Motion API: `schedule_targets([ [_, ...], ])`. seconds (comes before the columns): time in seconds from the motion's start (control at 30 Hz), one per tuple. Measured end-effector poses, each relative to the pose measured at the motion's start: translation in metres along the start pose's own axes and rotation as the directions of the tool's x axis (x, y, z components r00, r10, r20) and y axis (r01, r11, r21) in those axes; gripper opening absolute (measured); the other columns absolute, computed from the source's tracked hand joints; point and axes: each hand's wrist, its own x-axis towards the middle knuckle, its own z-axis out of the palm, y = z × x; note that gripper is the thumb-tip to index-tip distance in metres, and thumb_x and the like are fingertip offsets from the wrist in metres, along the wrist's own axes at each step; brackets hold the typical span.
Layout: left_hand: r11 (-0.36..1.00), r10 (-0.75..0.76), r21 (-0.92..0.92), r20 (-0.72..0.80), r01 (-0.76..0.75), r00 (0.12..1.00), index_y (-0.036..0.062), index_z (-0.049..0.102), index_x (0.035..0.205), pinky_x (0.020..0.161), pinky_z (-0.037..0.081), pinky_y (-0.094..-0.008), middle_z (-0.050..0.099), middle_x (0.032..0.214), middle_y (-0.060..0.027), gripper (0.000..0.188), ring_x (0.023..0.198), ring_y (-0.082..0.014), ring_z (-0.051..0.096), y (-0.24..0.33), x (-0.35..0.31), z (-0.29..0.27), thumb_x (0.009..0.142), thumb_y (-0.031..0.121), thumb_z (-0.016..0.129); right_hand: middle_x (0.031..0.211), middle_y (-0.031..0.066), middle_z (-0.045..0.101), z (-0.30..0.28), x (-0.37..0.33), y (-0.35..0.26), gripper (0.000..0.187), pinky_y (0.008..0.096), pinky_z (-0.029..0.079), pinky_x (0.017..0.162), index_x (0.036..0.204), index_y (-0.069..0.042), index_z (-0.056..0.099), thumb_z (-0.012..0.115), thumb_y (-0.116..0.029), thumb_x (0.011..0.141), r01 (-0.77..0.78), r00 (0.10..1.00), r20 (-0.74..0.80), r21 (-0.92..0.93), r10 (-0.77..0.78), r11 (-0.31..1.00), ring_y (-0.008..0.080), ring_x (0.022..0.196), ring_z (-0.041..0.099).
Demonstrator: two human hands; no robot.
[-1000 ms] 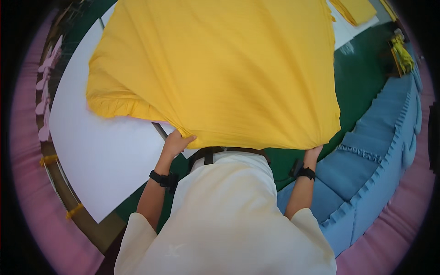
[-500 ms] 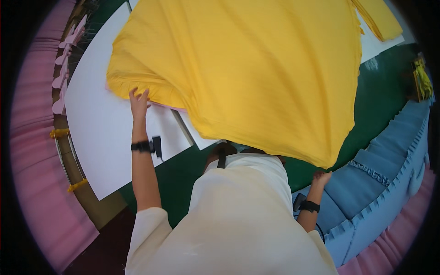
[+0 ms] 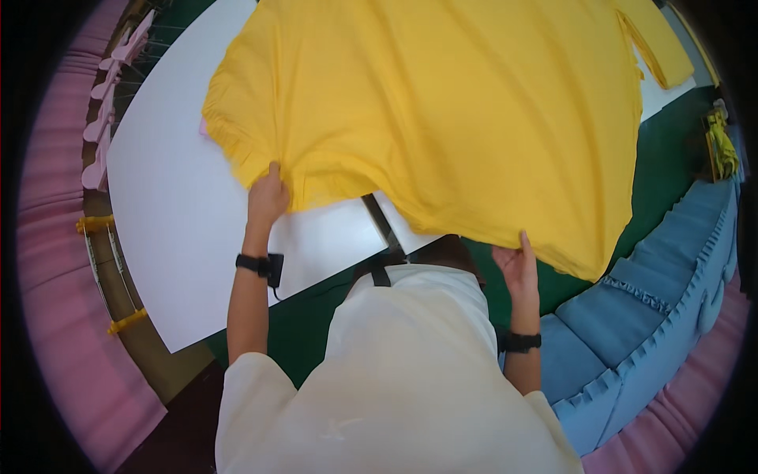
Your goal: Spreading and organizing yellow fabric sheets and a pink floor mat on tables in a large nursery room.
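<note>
A large yellow cloth spreads over the white table, creased, its near edge uneven and partly past the table's edge. My left hand is closed on the cloth near its left side, pulling folds up toward the fingers. At the right, my right hand is at the near hem, palm up, with one digit over the cloth and the other fingers partly hidden at the edge; it appears to grip it loosely. A bit of pink material peeks out from under the cloth's left edge.
The white table has a dark gap between its sections. A padded blue couch stands at the right over a green floor. Pink draped fabric and pink shaped pieces line the left. Yellow items hang at far right.
My left hand has moved right and closed on the cloth. My right hand has shifted from the near right corner leftward and farther away along the hem. The cloth's left part has moved right.
</note>
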Motion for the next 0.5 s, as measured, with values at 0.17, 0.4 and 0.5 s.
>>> schedule_targets([
  [0.17,0.984,-0.153,-0.083,0.038,0.156,0.987,0.0027,0.040,0.111,0.062,0.045,-0.0518,0.059,0.075,-0.0271,0.036,0.070,-0.0447,0.057,-0.027,-0.050,0.019,0.076,0.005,0.049,0.115,0.0075,0.057,0.030,0.033,0.008,0.039,0.0357,0.048,0.085,0.119,-0.005,0.049,0.063,-0.018,0.084,0.291,0.956,-0.132,0.301,-0.262,0.908,0.0212,0.102,0.055],
  [0.4,0.958,-0.116,-0.248,0.133,0.146,0.984,0.0057,0.038,0.118,0.060,0.045,-0.0493,0.059,0.071,-0.0237,0.045,0.069,-0.0435,0.057,-0.027,-0.079,0.020,0.074,0.005,0.050,0.119,0.0108,0.054,-0.026,0.018,-0.009,0.038,0.0393,0.044,0.093,0.120,-0.002,0.047,0.058,-0.014,0.085,0.469,0.883,-0.169,0.323,-0.438,0.822,0.0249,0.109,0.052],
  [0.5,0.917,0.032,-0.386,0.330,0.104,0.944,0.0056,0.043,0.114,0.057,0.047,-0.0405,0.059,0.069,-0.0187,0.041,0.064,-0.0356,0.059,-0.013,-0.117,0.012,0.075,0.006,0.055,0.125,0.0102,0.051,-0.080,-0.001,-0.023,0.043,0.0414,0.042,0.094,0.125,-0.005,0.044,0.056,-0.023,0.087,0.517,0.841,-0.296,0.192,-0.453,0.834,0.0252,0.112,0.050],
])
